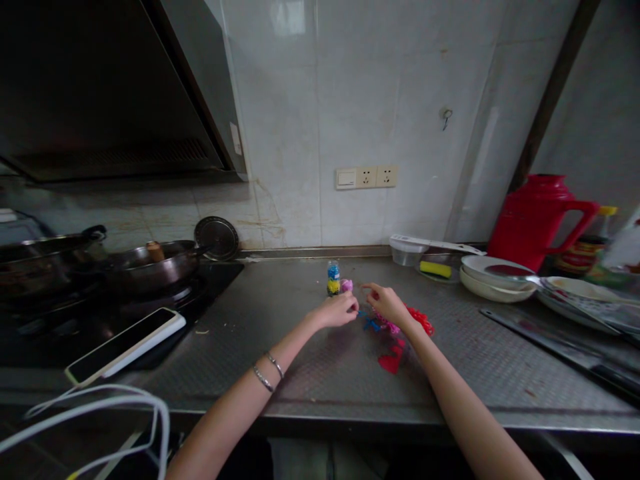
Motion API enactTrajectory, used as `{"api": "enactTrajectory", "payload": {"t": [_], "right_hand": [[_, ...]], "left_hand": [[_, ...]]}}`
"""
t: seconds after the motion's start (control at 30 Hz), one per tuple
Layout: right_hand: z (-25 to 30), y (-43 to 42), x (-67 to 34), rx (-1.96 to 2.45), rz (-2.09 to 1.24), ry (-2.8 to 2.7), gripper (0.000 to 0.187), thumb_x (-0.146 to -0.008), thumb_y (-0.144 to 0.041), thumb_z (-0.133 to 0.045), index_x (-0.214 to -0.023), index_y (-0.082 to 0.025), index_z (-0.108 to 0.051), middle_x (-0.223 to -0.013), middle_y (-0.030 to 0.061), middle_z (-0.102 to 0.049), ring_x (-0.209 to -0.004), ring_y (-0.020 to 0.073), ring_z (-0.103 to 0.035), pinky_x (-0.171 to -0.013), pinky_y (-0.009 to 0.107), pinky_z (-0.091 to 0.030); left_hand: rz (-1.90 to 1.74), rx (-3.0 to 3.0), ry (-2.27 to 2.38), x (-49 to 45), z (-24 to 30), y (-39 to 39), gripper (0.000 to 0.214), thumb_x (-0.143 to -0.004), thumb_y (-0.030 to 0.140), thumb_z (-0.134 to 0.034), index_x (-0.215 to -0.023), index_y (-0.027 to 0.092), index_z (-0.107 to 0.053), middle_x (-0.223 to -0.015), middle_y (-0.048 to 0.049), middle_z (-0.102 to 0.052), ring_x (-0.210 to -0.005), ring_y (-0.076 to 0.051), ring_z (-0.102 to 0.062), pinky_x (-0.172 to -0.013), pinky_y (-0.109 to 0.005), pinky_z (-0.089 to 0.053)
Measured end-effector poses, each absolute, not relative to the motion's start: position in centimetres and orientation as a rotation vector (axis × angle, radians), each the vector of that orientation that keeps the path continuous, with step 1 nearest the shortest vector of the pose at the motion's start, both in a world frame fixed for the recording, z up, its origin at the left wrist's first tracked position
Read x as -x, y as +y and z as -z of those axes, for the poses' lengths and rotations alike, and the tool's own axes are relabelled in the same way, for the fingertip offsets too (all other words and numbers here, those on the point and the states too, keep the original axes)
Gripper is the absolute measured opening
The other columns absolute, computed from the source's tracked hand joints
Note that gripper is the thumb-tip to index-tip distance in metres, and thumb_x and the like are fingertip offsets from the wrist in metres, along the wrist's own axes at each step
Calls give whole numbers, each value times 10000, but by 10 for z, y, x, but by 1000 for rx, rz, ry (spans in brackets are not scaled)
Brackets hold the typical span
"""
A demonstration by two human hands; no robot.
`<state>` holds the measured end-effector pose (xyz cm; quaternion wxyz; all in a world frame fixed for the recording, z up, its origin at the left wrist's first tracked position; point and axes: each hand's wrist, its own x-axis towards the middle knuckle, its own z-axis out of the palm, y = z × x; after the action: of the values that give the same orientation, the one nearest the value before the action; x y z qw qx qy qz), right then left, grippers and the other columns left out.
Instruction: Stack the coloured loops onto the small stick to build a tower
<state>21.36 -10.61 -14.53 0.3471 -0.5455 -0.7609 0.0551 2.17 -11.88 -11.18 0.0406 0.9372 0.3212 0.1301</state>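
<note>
My left hand (pixel 341 311) and my right hand (pixel 386 303) meet over the steel counter (pixel 320 373), both with fingers pinched together near a small blue piece (pixel 371 324); what each pinches is too small to name. Just behind the left hand stands a small stack of coloured pieces (pixel 333 278), blue on top and yellow below, with a pink bit (pixel 347 285) beside it. Under and beside my right wrist lies a heap of red and pink plastic pieces (pixel 405 337).
A stove with two woks (pixel 150 267) and a round lid (pixel 217 237) is at the left. A phone (pixel 125 345) lies on the stove's edge, white cables below. At the right are bowls (pixel 493 275), plates, a red thermos jug (pixel 535 217) and a dark long tool (pixel 560 347).
</note>
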Motion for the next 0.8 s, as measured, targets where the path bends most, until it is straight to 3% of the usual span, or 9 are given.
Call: {"api": "enactTrajectory", "payload": {"t": [0.13, 0.3, 0.5, 0.8], "right_hand": [[145, -104, -214, 1436, -124, -1992, 380, -746, -208, -430, -1093, -184, -581, -638, 13, -606, -582, 127, -534, -584, 209, -371], [142, -106, -213, 1435, -103, -2012, 385, -754, -213, -411, -1102, -187, -576, -637, 13, -602, -574, 126, -529, -569, 207, -364], [138, -110, -211, 1436, -85, -2012, 374, -750, -223, -418, -1079, -193, -593, -622, 10, -598, -542, 119, -511, -541, 200, -350], [136, -112, -210, 1449, -55, -2030, 364, -763, -228, -407, -1072, -206, -598, -634, 14, -603, -552, 121, -514, -550, 202, -341]], "left_hand": [[-639, -2791, 986, -3, 76, -100, 178, -796, 243, -442, -789, 148, -592, -860, -47, -556, -819, -129, -525, -761, -231, -407], [-814, -2740, 1176, 19, 32, -67, 192, -753, 237, -477, -807, 124, -624, -867, -61, -576, -786, -134, -527, -739, -230, -408], [-628, -2852, 1244, 15, 9, -30, 206, -723, 207, -486, -783, 110, -658, -818, -67, -618, -779, -143, -538, -740, -228, -407], [-504, -2894, 1188, 2, 17, -19, 223, -697, 163, -485, -798, 104, -675, -789, -77, -651, -707, -133, -557, -673, -219, -411]]}}
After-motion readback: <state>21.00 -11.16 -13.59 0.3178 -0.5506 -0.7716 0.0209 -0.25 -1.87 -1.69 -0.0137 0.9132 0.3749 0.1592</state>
